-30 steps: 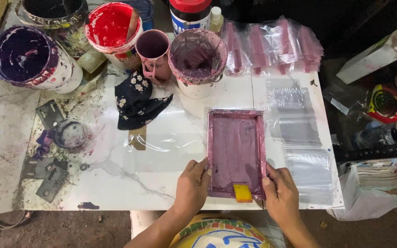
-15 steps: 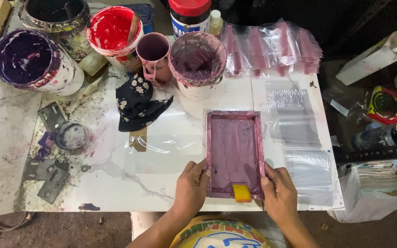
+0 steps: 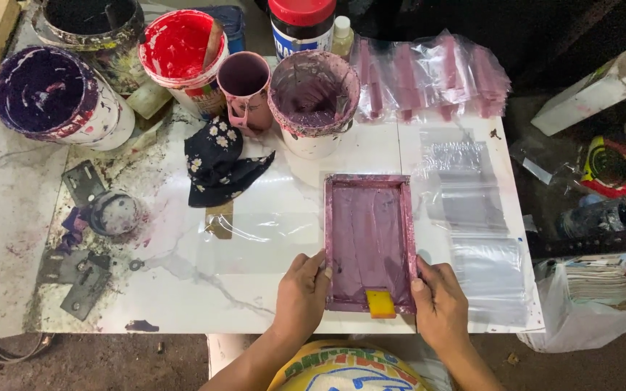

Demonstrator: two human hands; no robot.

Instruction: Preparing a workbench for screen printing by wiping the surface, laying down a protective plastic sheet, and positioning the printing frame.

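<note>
You've got both hands on the screen frame (image 3: 369, 242), a small purple-stained rectangle lying flat on the white marble-look table (image 3: 182, 289), near the front edge. Your left hand (image 3: 301, 295) is curled loosely against the frame's left rail near the bottom corner, fingers pressing the edge rather than wrapping it, and your right hand (image 3: 440, 304) does the same on the right rail, thumb up on the border. A little yellow squeegee (image 3: 381, 304) sits inside the frame at the bottom, between your hands, nobody holding it. The frame rests on a clear plastic sheet (image 3: 262, 232) spread over the tabletop. To the right are clear bags (image 3: 472, 210) laid out in a column, and behind them a row of bags (image 3: 429, 76) with pink printing along the back edge. Back left is paint central: a purple bucket (image 3: 56, 98), a red bucket (image 3: 179, 51) with a stick in it, a dark bucket (image 3: 88, 22), a pink mug (image 3: 246, 87) and a mauve tub (image 3: 313, 98) just behind the frame. A dark floral rag (image 3: 219, 163) is crumpled in front of the mug. The left part of the surface is pretty grubby, smeared with purple, with metal hinges (image 3: 81, 271) and a small stained lid (image 3: 114, 213) on it. The floor below looks like bare dirt-brown concrete, and off the right edge there's a white bag (image 3: 595, 304) with stacked papers.
</note>
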